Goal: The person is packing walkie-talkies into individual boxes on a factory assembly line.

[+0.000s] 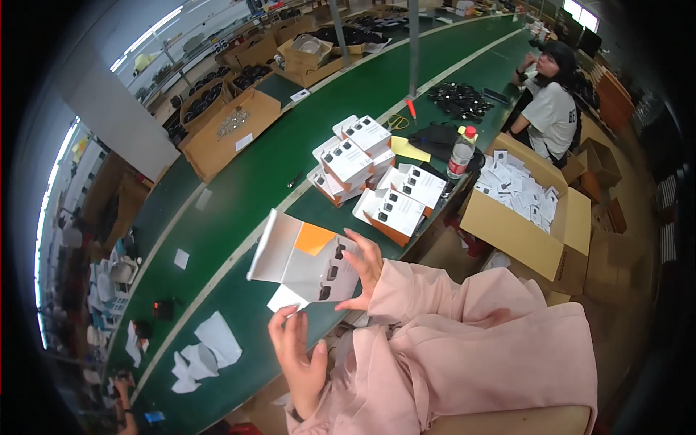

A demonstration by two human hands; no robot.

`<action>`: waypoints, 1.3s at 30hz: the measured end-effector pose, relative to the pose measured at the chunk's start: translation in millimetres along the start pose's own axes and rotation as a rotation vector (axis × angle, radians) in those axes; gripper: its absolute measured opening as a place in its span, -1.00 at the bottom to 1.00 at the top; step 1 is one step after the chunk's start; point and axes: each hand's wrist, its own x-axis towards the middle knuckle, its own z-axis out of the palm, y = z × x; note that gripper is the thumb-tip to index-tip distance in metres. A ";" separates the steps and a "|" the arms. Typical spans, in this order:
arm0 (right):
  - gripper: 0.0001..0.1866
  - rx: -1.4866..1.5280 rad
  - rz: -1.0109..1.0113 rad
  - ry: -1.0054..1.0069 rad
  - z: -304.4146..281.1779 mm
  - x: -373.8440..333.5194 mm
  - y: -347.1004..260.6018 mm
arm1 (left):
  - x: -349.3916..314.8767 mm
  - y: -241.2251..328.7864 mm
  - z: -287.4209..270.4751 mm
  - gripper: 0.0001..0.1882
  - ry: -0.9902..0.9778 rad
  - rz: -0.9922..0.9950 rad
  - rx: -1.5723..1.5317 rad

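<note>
A small white cardboard box with an orange panel and pictures of dark devices is held above the green bench, its end flap standing out to the left. My right hand grips its right end, fingers over the far edge and thumb at the near edge. My left hand is just in front of the box, thumb and fingers apart. Its fingertips are at a small white flap on the near corner; whether they touch it I cannot tell. The inside of the box is hidden.
Several similar white boxes are stacked beyond my hands. A bottle stands near a large carton of white packets at right. White crumpled sheets lie at left. A seated person is at the far right, beside dark small parts.
</note>
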 end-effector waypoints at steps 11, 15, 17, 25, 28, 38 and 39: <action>-0.12 -0.814 0.437 0.067 -157.0 -20.8 118.6 | -33.8 -3.1 22.4 -0.31 -0.099 -0.154 0.180; -0.13 -0.872 0.509 0.010 -167.8 -29.3 151.0 | -58.2 -17.6 6.1 -0.38 0.041 -0.311 0.138; -0.15 -0.848 0.570 -0.052 -156.1 -33.7 167.5 | -67.6 -28.4 -4.4 -0.40 0.079 -0.341 0.159; -0.04 -0.902 0.745 -0.388 -117.4 -33.4 180.1 | -69.5 -14.5 5.7 -0.58 0.080 -0.208 0.296; -0.13 -0.887 0.543 -0.247 -99.1 -36.7 147.1 | -70.1 -26.0 5.6 -0.59 0.072 -0.269 0.241; -0.29 0.506 -0.078 -0.644 4.5 -64.2 30.3 | -38.4 13.4 29.5 -0.68 -0.122 -0.407 0.042; -0.27 0.487 -0.021 -0.769 -1.7 -53.9 24.3 | -37.2 8.7 25.3 -0.66 -0.168 -0.372 0.079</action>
